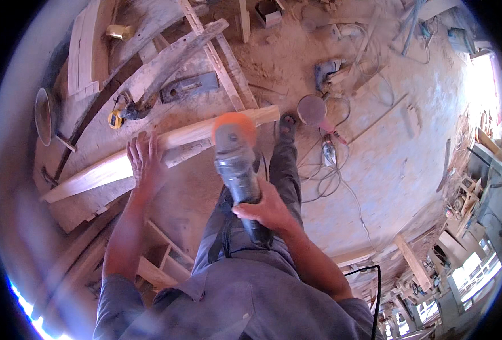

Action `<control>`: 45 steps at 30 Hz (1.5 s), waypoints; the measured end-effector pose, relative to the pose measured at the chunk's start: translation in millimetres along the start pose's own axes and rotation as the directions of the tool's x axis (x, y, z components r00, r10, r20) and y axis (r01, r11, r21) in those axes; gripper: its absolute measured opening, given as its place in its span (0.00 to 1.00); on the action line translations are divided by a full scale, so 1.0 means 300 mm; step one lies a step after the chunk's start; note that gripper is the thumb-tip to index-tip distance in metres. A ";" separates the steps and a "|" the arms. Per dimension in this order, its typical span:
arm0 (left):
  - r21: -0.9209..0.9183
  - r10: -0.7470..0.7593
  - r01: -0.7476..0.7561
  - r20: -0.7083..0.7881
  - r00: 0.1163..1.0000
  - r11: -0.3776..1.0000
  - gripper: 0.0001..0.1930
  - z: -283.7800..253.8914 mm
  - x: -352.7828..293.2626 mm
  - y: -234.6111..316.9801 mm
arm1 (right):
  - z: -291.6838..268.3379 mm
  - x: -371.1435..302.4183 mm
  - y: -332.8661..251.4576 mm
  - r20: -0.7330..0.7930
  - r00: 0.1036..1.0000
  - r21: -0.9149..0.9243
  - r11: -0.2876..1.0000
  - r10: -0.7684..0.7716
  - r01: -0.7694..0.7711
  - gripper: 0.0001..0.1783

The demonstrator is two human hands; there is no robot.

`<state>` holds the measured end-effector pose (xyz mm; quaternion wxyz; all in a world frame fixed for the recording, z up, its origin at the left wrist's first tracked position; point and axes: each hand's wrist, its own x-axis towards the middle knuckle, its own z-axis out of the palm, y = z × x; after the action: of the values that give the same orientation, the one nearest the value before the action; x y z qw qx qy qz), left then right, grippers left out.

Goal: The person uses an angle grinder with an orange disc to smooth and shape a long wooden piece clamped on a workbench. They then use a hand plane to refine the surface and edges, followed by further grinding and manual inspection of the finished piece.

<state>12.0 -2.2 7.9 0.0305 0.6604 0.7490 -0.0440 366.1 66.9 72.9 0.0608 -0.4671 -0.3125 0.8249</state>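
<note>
My right hand (270,208) is wrapped round the dark body of an angle grinder (237,175). The grinder's orange disc (234,127) overlaps the right part of a long, pale piece of wood (95,174); whether it touches the wood I cannot tell. My left hand (145,161) lies on that wood left of the grinder, fingers stretched across it and apart. Beneath the wood is a low work surface (106,139). A yellow tape measure (115,119) and a dark slotted block (190,87) lie on it, beyond my left hand.
Curved timbers (177,62) and a gold-coloured can (120,32) are at the far left. On the floor to the right lie a round-headed tool (311,110), a blue power tool (327,75) and looped cables (326,190). Wood pieces (412,263) crowd the right edge.
</note>
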 end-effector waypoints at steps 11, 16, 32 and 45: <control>0.092 0.012 -0.048 0.360 0.933 0.995 0.41 -0.028 0.005 -0.119 | 0.028 0.058 0.128 0.038 0.984 -0.047 0.984 -0.173 0.174 0.35; -0.062 0.054 -0.026 0.498 0.865 0.998 0.50 -0.058 0.076 -0.169 | 0.036 0.096 0.114 0.049 0.992 -0.129 0.985 -0.113 0.119 0.39; -0.172 0.109 0.054 0.806 0.581 0.984 0.70 -0.150 0.250 -0.241 | 0.014 0.112 0.143 0.015 0.986 -0.024 0.985 -0.169 0.169 0.36; -0.207 0.151 0.079 0.879 0.452 0.975 0.75 -0.200 0.324 -0.250 | -0.309 -0.111 0.075 -0.293 0.946 0.278 0.935 -0.138 0.222 0.31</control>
<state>-73.8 90.9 59.3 0.4909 0.5476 0.6076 -0.3000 463.9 78.3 50.4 0.2503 -0.5287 -0.2111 0.7831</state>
